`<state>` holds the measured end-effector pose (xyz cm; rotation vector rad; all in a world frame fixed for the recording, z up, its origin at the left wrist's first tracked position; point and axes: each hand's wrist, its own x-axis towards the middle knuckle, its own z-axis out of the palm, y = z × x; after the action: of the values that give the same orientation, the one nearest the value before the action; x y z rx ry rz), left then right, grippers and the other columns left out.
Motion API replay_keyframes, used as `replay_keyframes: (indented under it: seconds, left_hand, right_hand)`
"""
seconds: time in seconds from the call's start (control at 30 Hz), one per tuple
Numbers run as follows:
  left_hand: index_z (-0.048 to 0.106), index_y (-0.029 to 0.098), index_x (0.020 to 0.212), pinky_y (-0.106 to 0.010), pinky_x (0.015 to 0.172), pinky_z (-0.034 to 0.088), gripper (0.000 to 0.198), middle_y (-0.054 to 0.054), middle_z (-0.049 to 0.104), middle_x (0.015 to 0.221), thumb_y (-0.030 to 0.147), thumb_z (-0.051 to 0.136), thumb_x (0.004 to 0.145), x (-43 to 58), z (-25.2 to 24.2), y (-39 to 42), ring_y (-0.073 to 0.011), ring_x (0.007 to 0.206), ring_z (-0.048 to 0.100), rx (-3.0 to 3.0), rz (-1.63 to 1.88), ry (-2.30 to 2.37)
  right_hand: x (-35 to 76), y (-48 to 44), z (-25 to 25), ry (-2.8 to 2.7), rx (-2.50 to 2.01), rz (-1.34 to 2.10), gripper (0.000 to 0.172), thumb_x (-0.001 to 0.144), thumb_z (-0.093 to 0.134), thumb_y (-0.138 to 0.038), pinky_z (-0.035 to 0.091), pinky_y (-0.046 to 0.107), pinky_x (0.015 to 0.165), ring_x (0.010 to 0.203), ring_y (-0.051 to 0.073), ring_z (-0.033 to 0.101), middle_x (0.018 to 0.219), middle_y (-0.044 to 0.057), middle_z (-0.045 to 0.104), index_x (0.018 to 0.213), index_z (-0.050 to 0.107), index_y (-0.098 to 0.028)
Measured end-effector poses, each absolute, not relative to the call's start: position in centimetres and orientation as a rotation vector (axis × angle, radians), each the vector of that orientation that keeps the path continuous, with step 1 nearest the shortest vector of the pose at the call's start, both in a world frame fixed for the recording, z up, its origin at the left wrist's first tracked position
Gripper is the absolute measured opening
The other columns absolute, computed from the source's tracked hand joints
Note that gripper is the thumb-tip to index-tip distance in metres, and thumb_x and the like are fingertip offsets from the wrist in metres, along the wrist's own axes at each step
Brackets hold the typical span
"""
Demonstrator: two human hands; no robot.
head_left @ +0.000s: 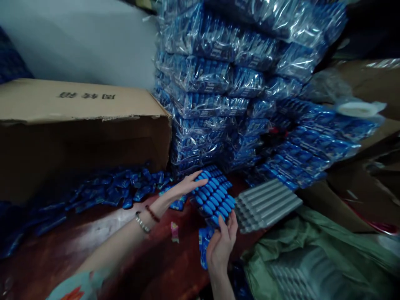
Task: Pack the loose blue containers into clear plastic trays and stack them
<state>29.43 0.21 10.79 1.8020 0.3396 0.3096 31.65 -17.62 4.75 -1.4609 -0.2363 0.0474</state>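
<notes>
Between my two hands is a block of blue oval-ended pieces (215,199), set in close rows; I cannot make out their exact kind. My left hand (194,182) grips its far left edge, thumb lying over the top. From the near right corner my right hand (222,243) holds it, with the thumb on top and the fingers along the side. Another set of similar blue pieces (217,171) shows just behind the block. Flat blue packets (203,246) lie on the dark red table (150,254) below it. A stack of grey ridged trays (268,204) is to the right.
Tall stacks of plastic-wrapped blue packs (209,75) rise at the back. Loose blue packets (115,187) spill before an open cardboard box (125,104) on the left. More blue packs (312,141) lie at right, above a green sack (331,237). A pink scrap (174,231) sits on the table.
</notes>
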Motion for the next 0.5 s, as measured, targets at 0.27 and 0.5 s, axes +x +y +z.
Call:
replay_keyframes:
  seconds: [0.27, 0.5]
  left_hand:
    - [0.055, 0.006, 0.122, -0.038, 0.102, 0.041, 0.047, -0.018, 0.056, 0.127, 0.037, 0.049, 0.088, 42.0, 13.1, 3.5, -0.0271, 0.117, 0.054, 2.233, 0.381, 0.180]
    - [0.048, 0.011, 0.127, -0.037, 0.111, 0.026, 0.040, -0.013, 0.041, 0.141, 0.026, 0.034, 0.093, 39.2, 10.6, 0.2, -0.0221, 0.133, 0.035, 2.226, 0.732, 0.274]
  right_hand:
    - [34.8, -12.1, 0.8, -0.382, -1.532, -0.186, 0.066, 0.092, 0.031, -0.035, 0.023, 0.053, 0.109, 0.141, 0.023, 0.011, 0.155, 0.008, 0.001, 0.147, -0.005, -0.024]
    - [39.6, -7.8, 0.7, -0.344, -1.739, -0.546, 0.068, 0.090, 0.041, -0.044, 0.017, 0.059, 0.108, 0.140, 0.032, 0.008, 0.148, 0.023, 0.011, 0.145, 0.017, -0.013]
